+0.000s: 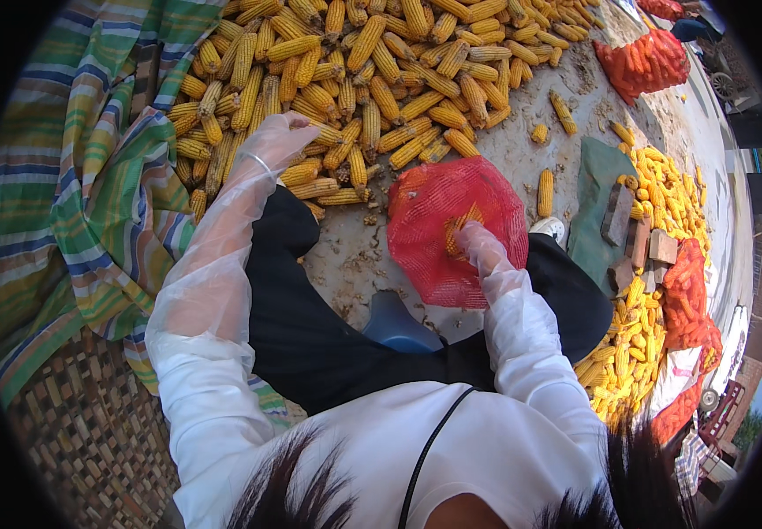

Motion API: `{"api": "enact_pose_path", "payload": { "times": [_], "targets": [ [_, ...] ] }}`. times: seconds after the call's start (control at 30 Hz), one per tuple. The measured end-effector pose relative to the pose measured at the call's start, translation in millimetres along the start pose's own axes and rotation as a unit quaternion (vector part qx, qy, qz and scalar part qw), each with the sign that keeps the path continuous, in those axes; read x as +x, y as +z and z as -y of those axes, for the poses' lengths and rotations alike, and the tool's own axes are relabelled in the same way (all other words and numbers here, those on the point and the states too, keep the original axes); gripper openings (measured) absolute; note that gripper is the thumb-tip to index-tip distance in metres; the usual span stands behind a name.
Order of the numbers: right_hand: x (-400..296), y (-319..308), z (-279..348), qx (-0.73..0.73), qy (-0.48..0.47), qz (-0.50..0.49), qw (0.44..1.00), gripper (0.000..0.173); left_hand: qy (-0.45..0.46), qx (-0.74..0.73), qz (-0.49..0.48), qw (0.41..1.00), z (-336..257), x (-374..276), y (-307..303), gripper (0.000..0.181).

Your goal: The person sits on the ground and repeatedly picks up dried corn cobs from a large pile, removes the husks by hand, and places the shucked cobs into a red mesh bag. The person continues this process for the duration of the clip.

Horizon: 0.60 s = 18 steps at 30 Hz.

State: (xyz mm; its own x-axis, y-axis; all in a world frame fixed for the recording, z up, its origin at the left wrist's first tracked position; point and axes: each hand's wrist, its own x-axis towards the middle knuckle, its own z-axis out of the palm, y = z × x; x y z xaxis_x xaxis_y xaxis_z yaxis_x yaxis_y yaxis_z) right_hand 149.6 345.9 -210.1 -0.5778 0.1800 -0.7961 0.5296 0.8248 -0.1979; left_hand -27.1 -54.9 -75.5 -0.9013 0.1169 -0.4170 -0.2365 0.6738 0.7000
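My left hand (286,135), in a clear plastic glove, is at the near left edge of a large heap of yellow corn cobs (381,86). Its curled fingers meet a cob (325,134) there; whether they grip it is hidden. A red mesh bag (414,225) stands between my legs with its mouth upward. Inside the mouth, my gloved right hand (482,246) is closed around the end of a corn cob (464,225), its fingertips partly hidden. More cobs show dimly through the bag's mesh.
A green striped tarp (110,152) lies left of the heap. Below my legs is a blue plastic stool (397,324). At right, bricks (617,215) weigh down a dark green sheet (589,192) beside another corn pile (669,188). A filled red mesh bag (645,63) sits farther off.
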Motion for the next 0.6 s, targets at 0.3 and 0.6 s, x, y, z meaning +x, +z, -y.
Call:
{"api": "enact_pose_path", "payload": {
  "times": [0.3,0.6],
  "targets": [
    [-130,-93,59,0.136,-0.062,-0.106,0.983,0.050,-0.147,0.334,0.008,0.931,4,122,39,0.042],
    [-157,-126,33,0.128,-0.121,-0.217,0.960,0.035,-0.061,0.551,0.050,0.831,76,209,103,0.067]
  ]
}}
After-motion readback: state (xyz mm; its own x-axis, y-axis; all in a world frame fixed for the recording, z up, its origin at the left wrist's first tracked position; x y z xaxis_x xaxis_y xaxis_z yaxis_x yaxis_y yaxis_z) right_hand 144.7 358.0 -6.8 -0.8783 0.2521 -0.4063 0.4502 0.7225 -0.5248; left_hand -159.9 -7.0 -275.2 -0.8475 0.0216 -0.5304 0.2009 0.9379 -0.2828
